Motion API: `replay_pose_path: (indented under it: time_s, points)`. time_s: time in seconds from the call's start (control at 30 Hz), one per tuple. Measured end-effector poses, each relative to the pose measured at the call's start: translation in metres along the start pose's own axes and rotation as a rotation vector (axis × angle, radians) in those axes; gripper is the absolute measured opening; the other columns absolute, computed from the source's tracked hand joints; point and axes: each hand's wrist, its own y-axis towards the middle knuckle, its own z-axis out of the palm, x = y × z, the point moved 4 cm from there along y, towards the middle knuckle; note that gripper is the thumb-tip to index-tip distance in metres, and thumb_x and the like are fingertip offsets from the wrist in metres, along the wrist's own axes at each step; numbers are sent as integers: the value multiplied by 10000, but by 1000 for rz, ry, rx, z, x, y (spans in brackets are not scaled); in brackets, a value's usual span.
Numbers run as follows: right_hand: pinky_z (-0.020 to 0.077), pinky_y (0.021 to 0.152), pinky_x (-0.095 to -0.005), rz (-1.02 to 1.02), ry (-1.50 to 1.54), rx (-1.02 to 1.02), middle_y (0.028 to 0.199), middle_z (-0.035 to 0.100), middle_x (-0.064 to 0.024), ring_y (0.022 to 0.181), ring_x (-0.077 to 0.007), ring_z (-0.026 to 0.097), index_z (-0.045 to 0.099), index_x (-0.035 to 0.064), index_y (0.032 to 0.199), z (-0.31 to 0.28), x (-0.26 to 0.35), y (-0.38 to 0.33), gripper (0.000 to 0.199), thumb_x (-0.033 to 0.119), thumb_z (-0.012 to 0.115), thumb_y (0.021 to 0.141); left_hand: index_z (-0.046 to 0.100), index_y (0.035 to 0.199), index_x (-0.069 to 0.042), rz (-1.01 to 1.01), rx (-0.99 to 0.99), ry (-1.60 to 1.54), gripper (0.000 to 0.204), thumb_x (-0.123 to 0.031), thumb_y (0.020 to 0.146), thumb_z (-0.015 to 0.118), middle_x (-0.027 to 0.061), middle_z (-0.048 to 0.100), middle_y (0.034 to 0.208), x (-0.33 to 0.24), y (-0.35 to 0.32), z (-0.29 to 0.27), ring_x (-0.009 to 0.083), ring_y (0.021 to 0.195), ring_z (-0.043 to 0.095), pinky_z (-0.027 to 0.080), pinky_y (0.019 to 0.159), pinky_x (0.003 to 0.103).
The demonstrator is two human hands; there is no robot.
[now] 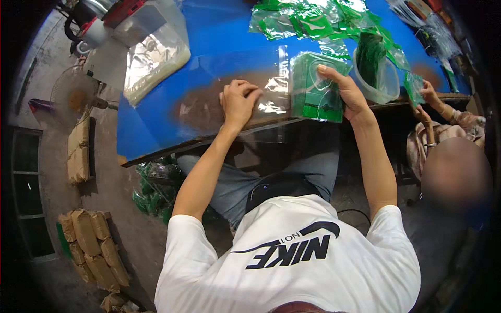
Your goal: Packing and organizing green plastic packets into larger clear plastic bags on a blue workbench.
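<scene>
My right hand [347, 91] grips a thick stack of green and clear plastic packets [313, 91], its thumb lying across the top and its other fingers mostly hidden at the side. Left of that stack, a large clear plastic bag [274, 91] lies flat over the table's front edge, with a shiny strip along its right end. My left hand [241, 104] is on this bag, fingers curled and closed together at its film; how much film is between them is hard to see.
The blue table [151, 122] has a worn brown patch. A pile of green packets [313, 21] lies at the back, a clear tub [383, 83] of them at right. Clear bags [156, 57] are stacked at left. A co-worker's hands [430, 96] hold a green packet. Brown parcels [94, 245] lie on the floor.
</scene>
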Motion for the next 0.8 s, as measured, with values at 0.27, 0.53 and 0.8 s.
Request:
replay_pose_path:
  time_s: [0.27,0.53,0.8]
  points:
    - [528,786,-266,-87,2,53,963,654,3,852,-96,633,670,54,1084,14,2,-12,376,344,750,858,771,827,-97,-131,-25,-2,221,-308,768,800,64,688,914,-4,4,5,246,864,647,489,811,406]
    - [567,688,-289,1,113,109,936,691,-34,767,-131,673,676,24,1041,23,-19,7,353,305,760,846,761,872,-32,-253,17,-188,253,-277,820,784,85,712,865,19,14,15,182,776,658,500,719,334]
    - [572,687,-301,19,45,145,917,706,-72,770,-153,689,670,-3,1060,29,-19,26,404,302,779,819,727,918,22,-382,-27,-565,207,-184,902,733,19,687,806,21,10,14,76,752,575,461,690,253]
